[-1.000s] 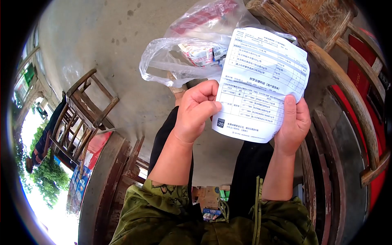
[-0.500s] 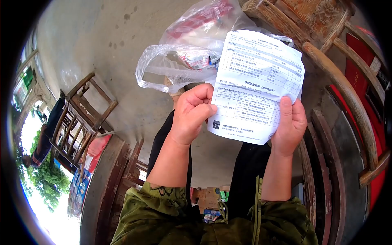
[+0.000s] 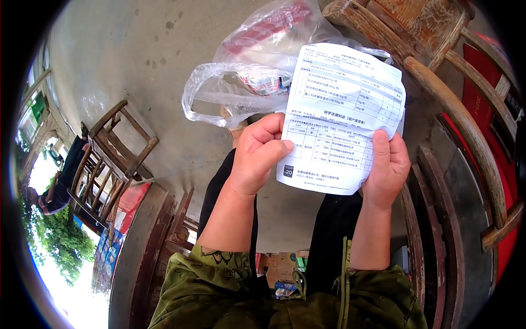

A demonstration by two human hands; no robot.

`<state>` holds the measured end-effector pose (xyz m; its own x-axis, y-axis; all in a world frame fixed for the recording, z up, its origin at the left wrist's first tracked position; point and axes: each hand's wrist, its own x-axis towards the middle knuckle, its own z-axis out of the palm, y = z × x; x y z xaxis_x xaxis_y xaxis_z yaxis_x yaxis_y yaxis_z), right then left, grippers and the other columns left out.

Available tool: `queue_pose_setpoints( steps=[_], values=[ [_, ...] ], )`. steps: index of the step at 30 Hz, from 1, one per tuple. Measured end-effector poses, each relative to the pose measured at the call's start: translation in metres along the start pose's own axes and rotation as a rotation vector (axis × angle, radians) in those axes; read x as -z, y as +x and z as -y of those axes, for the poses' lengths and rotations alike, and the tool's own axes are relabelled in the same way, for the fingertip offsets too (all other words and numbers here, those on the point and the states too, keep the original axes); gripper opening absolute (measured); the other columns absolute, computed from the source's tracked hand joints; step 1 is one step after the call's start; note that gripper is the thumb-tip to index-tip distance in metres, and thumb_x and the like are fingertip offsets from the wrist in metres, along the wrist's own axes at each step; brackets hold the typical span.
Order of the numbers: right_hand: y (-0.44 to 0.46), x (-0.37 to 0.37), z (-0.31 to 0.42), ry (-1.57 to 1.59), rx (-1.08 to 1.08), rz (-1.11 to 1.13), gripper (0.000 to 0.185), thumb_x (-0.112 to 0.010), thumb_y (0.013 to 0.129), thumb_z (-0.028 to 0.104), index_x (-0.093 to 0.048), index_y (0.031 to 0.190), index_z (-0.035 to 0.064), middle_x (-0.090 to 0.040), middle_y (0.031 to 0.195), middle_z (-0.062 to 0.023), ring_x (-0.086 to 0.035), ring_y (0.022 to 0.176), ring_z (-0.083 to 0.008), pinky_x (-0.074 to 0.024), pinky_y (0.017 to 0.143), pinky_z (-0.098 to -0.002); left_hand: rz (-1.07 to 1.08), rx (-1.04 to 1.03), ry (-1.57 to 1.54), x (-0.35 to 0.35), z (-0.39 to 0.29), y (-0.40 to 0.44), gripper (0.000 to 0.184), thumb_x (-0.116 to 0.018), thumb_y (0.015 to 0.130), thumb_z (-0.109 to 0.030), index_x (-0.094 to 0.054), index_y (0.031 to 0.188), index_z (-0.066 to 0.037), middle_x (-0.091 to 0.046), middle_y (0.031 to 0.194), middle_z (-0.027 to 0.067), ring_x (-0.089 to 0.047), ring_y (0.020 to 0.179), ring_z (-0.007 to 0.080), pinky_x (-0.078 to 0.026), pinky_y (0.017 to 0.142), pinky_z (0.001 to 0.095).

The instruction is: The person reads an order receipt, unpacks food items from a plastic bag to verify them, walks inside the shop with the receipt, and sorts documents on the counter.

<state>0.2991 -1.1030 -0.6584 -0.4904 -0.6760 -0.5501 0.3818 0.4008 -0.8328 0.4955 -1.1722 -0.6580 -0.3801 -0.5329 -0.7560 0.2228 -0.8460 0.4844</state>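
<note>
A white printed receipt sheet [image 3: 339, 118] with tables and lines of text is held up in front of me, slightly creased and tilted. My left hand [image 3: 262, 156] pinches its left edge between thumb and curled fingers. On the lower right edge, my right hand [image 3: 387, 169] grips the paper with the thumb on the front and the fingers behind. Just beyond the sheet is a clear plastic bag [image 3: 235, 71] with red and white packages [image 3: 268, 33] inside; the paper covers part of it.
Wooden chairs stand at the left [image 3: 123, 142] and right [image 3: 444, 98]. Cardboard boxes [image 3: 279, 266] show below between my legs. A person [image 3: 68, 170] is outside at the far left, near a green tree [image 3: 66, 247]. The floor [image 3: 137, 60] is grey concrete.
The sheet has shifted very slightly downward and left, still held by both hands. The person at the far left has moved a little. The bag stays in place.
</note>
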Motion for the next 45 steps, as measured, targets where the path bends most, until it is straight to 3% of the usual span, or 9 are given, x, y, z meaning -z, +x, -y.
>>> queue_pose_setpoints(
  steps=[5, 9, 18, 24, 26, 32, 45],
  values=[
    [-0.001, -0.001, 0.002, 0.019, -0.014, 0.02, 0.025, -0.055, 0.098, 0.012, -0.062, 0.11, -0.0088, -0.068, 0.099, -0.0062, -0.059, 0.083, -0.0056, -0.0474, 0.075, -0.0198, 0.033, 0.012, -0.022, -0.001, 0.0, 0.0, 0.042, -0.056, 0.079, -0.005, -0.057, 0.119, 0.008, -0.066, 0.11, 0.0113, -0.062, 0.097, 0.0144, -0.048, 0.089, 0.0291],
    [-0.002, 0.008, -0.005, 0.017, -0.017, 0.068, 0.03, -0.053, 0.099, 0.014, -0.057, 0.118, -0.009, -0.067, 0.104, -0.0108, -0.062, 0.087, -0.0094, -0.0502, 0.077, -0.022, 0.024, 0.046, -0.013, -0.005, 0.001, -0.002, 0.041, -0.057, 0.079, -0.004, -0.058, 0.119, 0.007, -0.066, 0.11, 0.0114, -0.062, 0.097, 0.0147, -0.049, 0.088, 0.0296],
    [-0.001, 0.001, 0.005, 0.035, -0.028, 0.04, 0.023, -0.057, 0.097, 0.011, -0.062, 0.109, -0.0084, -0.067, 0.097, -0.0053, -0.059, 0.081, -0.0055, -0.0483, 0.073, -0.02, 0.002, 0.185, 0.12, -0.01, -0.002, -0.003, 0.036, -0.063, 0.079, -0.007, -0.062, 0.113, 0.006, -0.068, 0.106, 0.0101, -0.063, 0.093, 0.014, -0.051, 0.084, 0.0294],
    [-0.001, 0.007, 0.005, 0.032, -0.045, 0.05, 0.023, -0.056, 0.097, 0.012, -0.062, 0.107, -0.0079, -0.067, 0.097, -0.0057, -0.059, 0.081, -0.006, -0.0482, 0.073, -0.0202, -0.026, 0.185, 0.14, -0.012, -0.001, -0.003, 0.032, -0.064, 0.08, -0.006, -0.065, 0.11, 0.005, -0.069, 0.103, 0.0098, -0.065, 0.089, 0.0142, -0.053, 0.08, 0.029],
    [-0.001, 0.009, 0.009, 0.12, -0.157, 0.065, 0.026, -0.055, 0.097, 0.012, -0.059, 0.112, -0.0084, -0.067, 0.101, -0.0069, -0.06, 0.086, -0.0073, -0.048, 0.077, -0.0219, -0.031, 0.183, 0.134, -0.014, -0.002, -0.003, 0.032, -0.064, 0.08, -0.006, -0.065, 0.11, 0.005, -0.069, 0.103, 0.0101, -0.065, 0.089, 0.0144, -0.053, 0.08, 0.0292],
    [0.001, 0.01, 0.009, 0.263, -0.216, 0.178, 0.034, -0.055, 0.09, 0.006, -0.055, 0.119, -0.0104, -0.065, 0.11, -0.0118, -0.062, 0.097, -0.0128, -0.0477, 0.086, -0.0265, -0.05, 0.157, 0.128, -0.013, -0.002, -0.003, 0.031, -0.063, 0.081, -0.005, -0.065, 0.11, 0.005, -0.069, 0.103, 0.0102, -0.065, 0.089, 0.0143, -0.053, 0.079, 0.0293],
    [0.0, 0.011, 0.005, 0.161, -0.278, 0.203, 0.032, -0.056, 0.086, -0.001, -0.057, 0.116, -0.0097, -0.066, 0.107, -0.0119, -0.063, 0.095, -0.0138, -0.0488, 0.085, -0.0275, -0.088, 0.14, 0.137, -0.01, -0.002, -0.001, 0.035, -0.063, 0.08, -0.004, -0.062, 0.113, 0.005, -0.068, 0.105, 0.0106, -0.065, 0.09, 0.0147, -0.053, 0.08, 0.0298]
  ],
)
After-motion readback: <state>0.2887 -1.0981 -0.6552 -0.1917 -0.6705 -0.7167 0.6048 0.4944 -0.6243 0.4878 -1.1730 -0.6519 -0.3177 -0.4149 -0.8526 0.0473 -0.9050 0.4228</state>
